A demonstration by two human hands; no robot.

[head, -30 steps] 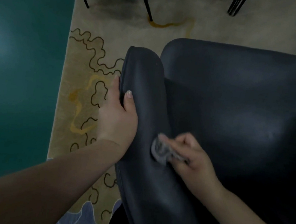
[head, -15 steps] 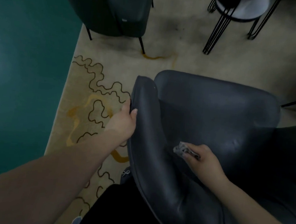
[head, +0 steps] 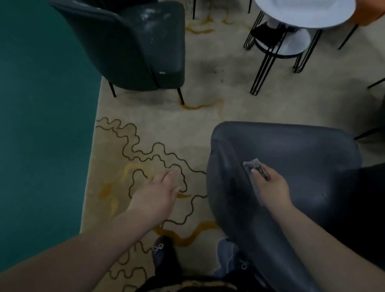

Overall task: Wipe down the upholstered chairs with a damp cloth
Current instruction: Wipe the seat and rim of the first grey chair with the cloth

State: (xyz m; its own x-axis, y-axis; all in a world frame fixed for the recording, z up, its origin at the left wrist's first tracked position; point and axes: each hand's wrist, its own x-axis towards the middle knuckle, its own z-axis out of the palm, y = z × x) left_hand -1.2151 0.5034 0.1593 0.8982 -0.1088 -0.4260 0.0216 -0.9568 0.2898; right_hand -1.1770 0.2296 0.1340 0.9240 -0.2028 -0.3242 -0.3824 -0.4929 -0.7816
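1. Left of the near chair [head: 288, 156], the left hand [head: 155, 195] hangs over the rug [head: 188, 126], fingers relaxed, holding nothing.
2. On the chair's inner side, the right hand [head: 270, 185] pinches the grey cloth [head: 253, 165] against the upholstery.
3. Beyond it stands a round white table [head: 302, 17].

Right hand [head: 271, 186]: presses grey cloth [head: 254, 168] on dark chair [head: 288, 156] near its armrest edge.
Left hand [head: 156, 193]: fingers relaxed, above rug [head: 160, 123].
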